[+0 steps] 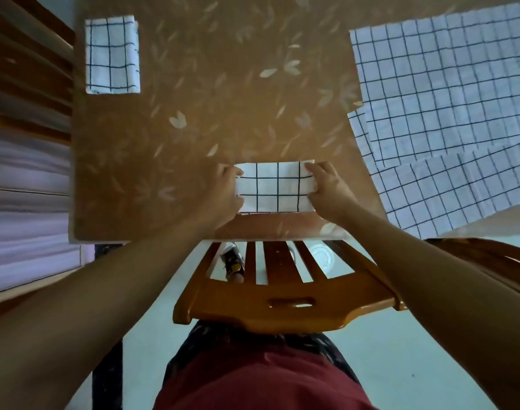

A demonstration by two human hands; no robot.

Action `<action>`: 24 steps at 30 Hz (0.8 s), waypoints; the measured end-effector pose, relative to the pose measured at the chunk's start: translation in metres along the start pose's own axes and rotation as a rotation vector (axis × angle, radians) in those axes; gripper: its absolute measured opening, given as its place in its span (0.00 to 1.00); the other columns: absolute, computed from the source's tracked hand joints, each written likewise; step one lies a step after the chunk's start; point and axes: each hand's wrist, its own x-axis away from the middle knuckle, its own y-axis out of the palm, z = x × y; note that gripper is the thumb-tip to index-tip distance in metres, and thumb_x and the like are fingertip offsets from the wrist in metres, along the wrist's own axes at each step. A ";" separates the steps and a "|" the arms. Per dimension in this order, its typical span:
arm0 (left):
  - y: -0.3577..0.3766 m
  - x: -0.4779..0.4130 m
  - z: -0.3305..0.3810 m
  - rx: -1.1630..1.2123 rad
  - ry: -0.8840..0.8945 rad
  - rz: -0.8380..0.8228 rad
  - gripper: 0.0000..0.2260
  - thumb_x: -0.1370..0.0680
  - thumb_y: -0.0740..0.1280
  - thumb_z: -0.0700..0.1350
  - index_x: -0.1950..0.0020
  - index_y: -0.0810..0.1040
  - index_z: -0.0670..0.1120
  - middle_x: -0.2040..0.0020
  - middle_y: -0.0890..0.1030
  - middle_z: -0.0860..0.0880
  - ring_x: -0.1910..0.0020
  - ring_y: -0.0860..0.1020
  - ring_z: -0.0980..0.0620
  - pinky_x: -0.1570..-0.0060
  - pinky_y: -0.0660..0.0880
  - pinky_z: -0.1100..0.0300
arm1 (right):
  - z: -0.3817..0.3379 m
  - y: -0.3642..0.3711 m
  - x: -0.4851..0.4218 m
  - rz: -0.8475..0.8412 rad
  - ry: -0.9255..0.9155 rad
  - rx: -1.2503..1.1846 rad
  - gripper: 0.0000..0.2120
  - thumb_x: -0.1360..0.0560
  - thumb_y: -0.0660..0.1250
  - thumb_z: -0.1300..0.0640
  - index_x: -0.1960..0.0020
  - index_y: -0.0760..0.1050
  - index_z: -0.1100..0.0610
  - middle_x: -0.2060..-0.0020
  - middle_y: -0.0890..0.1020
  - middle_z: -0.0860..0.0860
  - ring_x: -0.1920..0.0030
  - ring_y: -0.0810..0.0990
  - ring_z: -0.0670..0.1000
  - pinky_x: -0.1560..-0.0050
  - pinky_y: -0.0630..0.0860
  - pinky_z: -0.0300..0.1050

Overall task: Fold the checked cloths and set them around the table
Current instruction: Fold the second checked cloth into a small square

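The left hand [223,192] and right hand [326,187] pinch the ends of the folded checked cloth [275,187] at the table's [193,119] near edge, where an uneven release could skew it or spring its folds.

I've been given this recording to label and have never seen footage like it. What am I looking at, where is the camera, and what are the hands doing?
There is no machine here. A person works with bare hands, and the single picture comes from a wide-angle camera worn on the head, looking down, so the edges bend. The left hand and right hand each grip one end of a folded checked cloth near the front edge of the brown leaf-patterned table. At the far left lies a second folded cloth. Several unfolded checked cloths lie spread on the right. A wooden chair stands between the person and the table.
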 end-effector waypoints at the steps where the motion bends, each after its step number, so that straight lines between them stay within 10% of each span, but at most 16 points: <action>1: 0.003 -0.003 -0.003 -0.009 -0.010 -0.006 0.25 0.23 0.69 0.34 0.26 0.68 0.42 0.30 0.63 0.45 0.35 0.69 0.50 0.42 0.63 0.68 | 0.002 0.003 -0.002 -0.001 -0.008 0.015 0.33 0.25 0.62 0.69 0.21 0.62 0.57 0.26 0.66 0.54 0.36 0.75 0.59 0.39 0.75 0.48; 8: 0.015 -0.006 -0.012 -0.298 -0.012 0.228 0.29 0.18 0.62 0.53 0.20 0.55 0.50 0.25 0.63 0.40 0.30 0.70 0.40 0.36 0.74 0.44 | 0.004 0.014 -0.003 0.082 -0.055 0.386 0.27 0.19 0.62 0.53 0.22 0.59 0.51 0.25 0.62 0.57 0.30 0.69 0.62 0.34 0.71 0.60; 14: 0.043 -0.024 -0.004 -0.517 0.322 0.150 0.29 0.15 0.56 0.51 0.17 0.52 0.41 0.17 0.50 0.39 0.18 0.49 0.40 0.21 0.47 0.45 | -0.001 0.044 -0.023 0.082 -0.363 0.484 0.26 0.14 0.54 0.50 0.18 0.58 0.58 0.18 0.57 0.56 0.17 0.50 0.59 0.19 0.53 0.61; 24: 0.073 -0.043 -0.032 -0.699 0.476 0.260 0.34 0.15 0.52 0.63 0.18 0.58 0.41 0.18 0.58 0.41 0.19 0.56 0.42 0.24 0.56 0.36 | 0.034 0.072 -0.046 0.169 -0.488 0.720 0.33 0.14 0.45 0.41 0.16 0.50 0.59 0.16 0.51 0.57 0.17 0.49 0.58 0.20 0.48 0.66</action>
